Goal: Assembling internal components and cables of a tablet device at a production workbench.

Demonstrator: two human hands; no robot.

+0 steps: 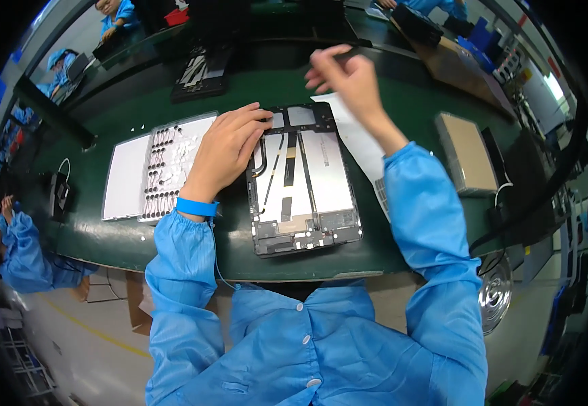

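An opened tablet [321,183] lies on the green workbench in front of me. Its silver inner panel, black flex cables and, at the near end, circuit parts are exposed. My left hand [221,150], with a blue wrist strap [197,207], rests at its far left corner. The fingers stretch out over the dark frame, and the tips are partly hidden. My right hand [349,82] is raised beyond the tablet's far right corner. Its fingers are loosely bent and apart, somewhat blurred, with nothing visible in them. Left of the tablet, a white tray [165,177] carries rows of small black round parts with leads.
A white sheet [358,139] lies right of the tablet. Farther right stands a tan box-like stack [466,154]. More dark tablet housings [202,73] sit at the back. A small black device [59,193] with a white cable is far left. Other people work nearby.
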